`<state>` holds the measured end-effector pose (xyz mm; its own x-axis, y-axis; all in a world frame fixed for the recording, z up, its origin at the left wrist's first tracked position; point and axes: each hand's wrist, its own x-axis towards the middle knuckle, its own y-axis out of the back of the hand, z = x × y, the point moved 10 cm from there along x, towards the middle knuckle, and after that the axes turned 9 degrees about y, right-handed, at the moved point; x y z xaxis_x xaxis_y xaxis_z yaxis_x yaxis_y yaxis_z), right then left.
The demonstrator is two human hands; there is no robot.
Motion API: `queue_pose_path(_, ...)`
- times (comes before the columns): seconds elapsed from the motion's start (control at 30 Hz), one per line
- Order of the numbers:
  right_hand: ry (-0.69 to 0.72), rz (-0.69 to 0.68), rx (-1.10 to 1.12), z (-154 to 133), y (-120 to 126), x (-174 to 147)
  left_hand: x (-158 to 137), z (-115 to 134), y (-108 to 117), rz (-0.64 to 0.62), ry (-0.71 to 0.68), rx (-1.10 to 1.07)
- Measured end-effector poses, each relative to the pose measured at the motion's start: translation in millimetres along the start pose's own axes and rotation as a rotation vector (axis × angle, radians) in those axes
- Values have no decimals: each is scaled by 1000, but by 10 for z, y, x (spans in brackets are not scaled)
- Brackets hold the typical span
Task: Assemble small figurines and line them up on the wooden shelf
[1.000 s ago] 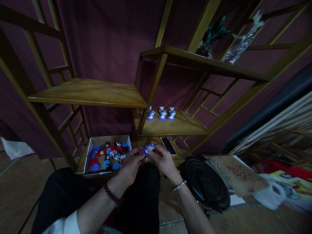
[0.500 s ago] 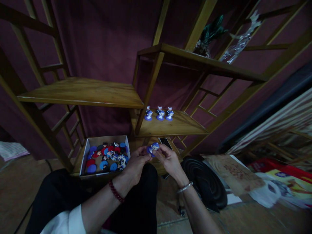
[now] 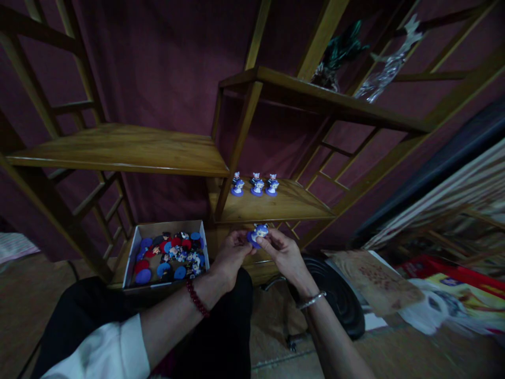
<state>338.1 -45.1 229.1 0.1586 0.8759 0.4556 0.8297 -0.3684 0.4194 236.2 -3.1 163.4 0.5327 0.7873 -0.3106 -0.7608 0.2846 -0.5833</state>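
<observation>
A purple-and-white figurine [image 3: 260, 232] on a round purple base is held up in front of the low shelf, between both hands. My right hand [image 3: 284, 256] pinches it from the right, thumb across its front. From the left, my left hand [image 3: 232, 257] has its fingers closed at the base's edge; some fingertips are hidden. Similar purple figurines [image 3: 257, 187] stand in a front row on the shelf [image 3: 284, 208], with black-and-white ones [image 3: 256, 177] behind them. To the left, an open cardboard box [image 3: 128, 266] contains several small figurines and red, blue and purple discs.
A wooden upright [image 3: 239, 147] and an upper shelf board [image 3: 339, 102] frame the figurines' shelf. Another board [image 3: 118, 150] lies above the box. A round black ribbed object [image 3: 339, 300], cardboard [image 3: 379, 281] and a plastic bag [image 3: 426, 310] are on the floor at right.
Both hands have moved slightly right and up with the figurine, which is now more upright. The view has shifted a little; the shelf figurines look unchanged.
</observation>
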Motion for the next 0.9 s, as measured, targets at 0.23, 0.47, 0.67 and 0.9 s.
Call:
queue_pose_path(0.23, -62, 94, 46, 84, 247, 91, -69, 173, -235, -31, 30, -57)
queue_pose_path(0.47, -69, 98, 42, 112, 388, 211, 60, 203, -468, -147, -12, 70)
queue_pose_path(0.67, -50, 128, 12, 142, 522, 260, 87, 225, -554, -121, 33, 89)
queue_pose_path(0.9, -81, 142, -48, 141, 720, 330, 84, 319, -732, -134, 41, 142)
